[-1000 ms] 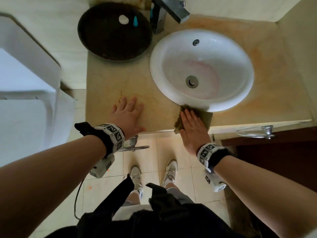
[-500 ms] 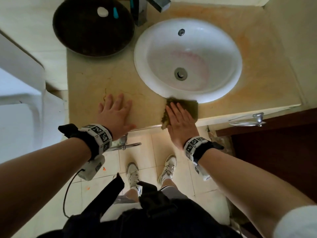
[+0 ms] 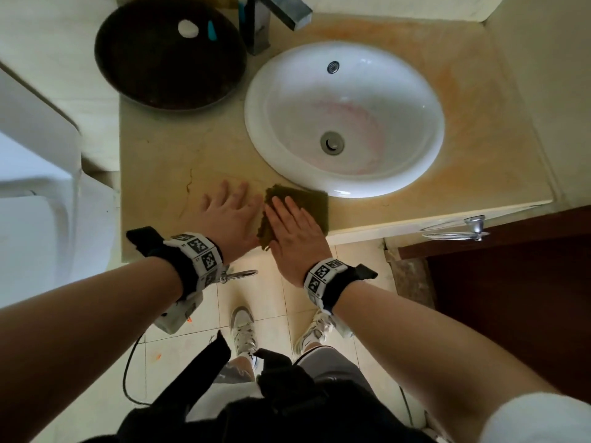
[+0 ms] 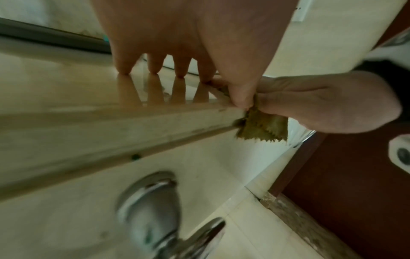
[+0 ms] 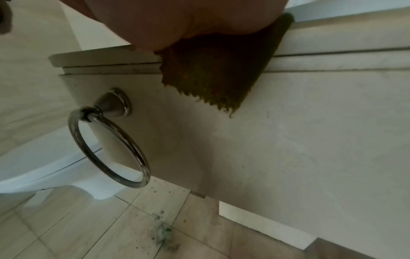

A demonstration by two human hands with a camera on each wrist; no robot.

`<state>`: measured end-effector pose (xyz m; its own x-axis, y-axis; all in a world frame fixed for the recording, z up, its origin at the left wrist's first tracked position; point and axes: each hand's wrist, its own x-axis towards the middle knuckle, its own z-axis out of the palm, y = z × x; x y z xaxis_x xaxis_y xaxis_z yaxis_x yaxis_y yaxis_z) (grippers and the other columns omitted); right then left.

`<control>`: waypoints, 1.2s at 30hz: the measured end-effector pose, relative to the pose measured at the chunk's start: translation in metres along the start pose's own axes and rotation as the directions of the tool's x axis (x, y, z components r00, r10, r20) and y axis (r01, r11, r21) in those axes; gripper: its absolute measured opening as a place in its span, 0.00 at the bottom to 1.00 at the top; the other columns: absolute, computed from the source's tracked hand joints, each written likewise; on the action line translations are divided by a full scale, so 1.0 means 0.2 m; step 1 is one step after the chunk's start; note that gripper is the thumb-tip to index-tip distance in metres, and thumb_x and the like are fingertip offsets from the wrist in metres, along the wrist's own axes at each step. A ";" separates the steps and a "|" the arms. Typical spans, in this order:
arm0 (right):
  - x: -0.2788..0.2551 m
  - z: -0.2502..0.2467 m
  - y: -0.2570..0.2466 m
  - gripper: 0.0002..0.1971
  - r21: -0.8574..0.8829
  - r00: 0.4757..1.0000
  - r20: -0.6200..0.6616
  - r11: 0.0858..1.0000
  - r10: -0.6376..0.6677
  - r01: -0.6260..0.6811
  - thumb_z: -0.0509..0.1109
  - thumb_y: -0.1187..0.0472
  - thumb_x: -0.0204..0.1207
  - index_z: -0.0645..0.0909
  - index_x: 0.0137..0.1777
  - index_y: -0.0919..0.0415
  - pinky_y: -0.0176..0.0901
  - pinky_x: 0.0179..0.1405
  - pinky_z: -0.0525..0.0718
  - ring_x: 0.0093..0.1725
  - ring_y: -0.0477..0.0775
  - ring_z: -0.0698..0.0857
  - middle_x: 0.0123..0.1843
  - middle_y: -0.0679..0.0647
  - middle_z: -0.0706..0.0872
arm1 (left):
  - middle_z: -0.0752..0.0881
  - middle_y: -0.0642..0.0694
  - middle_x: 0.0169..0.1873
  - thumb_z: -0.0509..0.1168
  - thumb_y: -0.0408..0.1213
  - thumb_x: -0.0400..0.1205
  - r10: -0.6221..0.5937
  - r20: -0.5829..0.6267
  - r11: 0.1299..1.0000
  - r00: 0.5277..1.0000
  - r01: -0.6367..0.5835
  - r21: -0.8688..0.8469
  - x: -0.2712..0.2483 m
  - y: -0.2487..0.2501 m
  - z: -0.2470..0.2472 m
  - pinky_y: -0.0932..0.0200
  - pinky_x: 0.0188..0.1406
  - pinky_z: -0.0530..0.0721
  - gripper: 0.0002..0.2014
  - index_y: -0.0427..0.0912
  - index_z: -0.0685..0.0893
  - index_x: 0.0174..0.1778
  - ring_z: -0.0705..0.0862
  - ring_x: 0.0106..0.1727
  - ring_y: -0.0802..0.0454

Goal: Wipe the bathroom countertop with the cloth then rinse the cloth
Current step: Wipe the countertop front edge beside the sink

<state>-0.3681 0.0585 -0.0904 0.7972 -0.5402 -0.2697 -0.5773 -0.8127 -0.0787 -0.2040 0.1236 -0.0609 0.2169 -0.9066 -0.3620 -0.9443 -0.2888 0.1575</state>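
Head view: right hand (image 3: pixel 295 230) flat on cloth (image 3: pixel 311 203) overhanging countertop (image 3: pixel 166 161) edge.

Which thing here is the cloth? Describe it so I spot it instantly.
Find the white sink. On the beige countertop, against the basin's near rim, lies the cloth under the flat right hand. It is the only dark olive square, its zigzag edge hanging over the front.

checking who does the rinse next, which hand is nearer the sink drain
Right. The right hand lies flat on the cloth just below the sink rim, nearest the drain. The left hand rests on the countertop beside it, further left.
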 end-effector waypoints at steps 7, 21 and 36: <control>-0.09 -0.01 0.32 0.32 0.031 0.999 -0.029 0.999 0.044 -0.043 0.52 0.50 0.82 0.48 0.84 0.52 0.46 0.81 0.40 0.85 0.52 0.47 0.86 0.50 0.50 | 0.47 0.50 0.84 0.56 0.61 0.80 0.036 0.000 0.999 0.999 -0.036 -0.014 0.09 0.31 0.03 0.29 0.78 0.52 0.36 0.61 0.49 0.82 0.43 0.83 0.35; -0.31 -0.03 1.07 0.35 -0.006 0.953 0.012 0.953 0.302 -0.302 0.49 0.49 0.81 0.43 0.84 0.61 0.60 0.83 0.51 0.85 0.62 0.45 0.86 0.60 0.45 | 0.62 0.41 0.78 0.57 0.58 0.81 -0.162 -0.069 0.987 0.984 0.161 -0.019 0.24 0.67 0.03 0.31 0.75 0.60 0.30 0.65 0.58 0.79 0.56 0.80 0.31; -0.13 -0.04 0.55 0.33 -0.023 0.988 0.009 0.988 -0.151 0.152 0.47 0.48 0.79 0.53 0.84 0.57 0.52 0.81 0.52 0.84 0.56 0.56 0.85 0.54 0.56 | 0.62 0.51 0.81 0.66 0.46 0.80 0.034 0.021 0.999 0.999 -0.034 -0.025 0.13 0.24 -0.08 0.43 0.74 0.67 0.31 0.55 0.65 0.80 0.61 0.79 0.43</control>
<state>-0.4512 -0.0179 -0.0845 0.8737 -0.4089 -0.2634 -0.4457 -0.8899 -0.0967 -0.2388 0.0804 -0.0481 0.1794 -0.9094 -0.3753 -0.9447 -0.2657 0.1921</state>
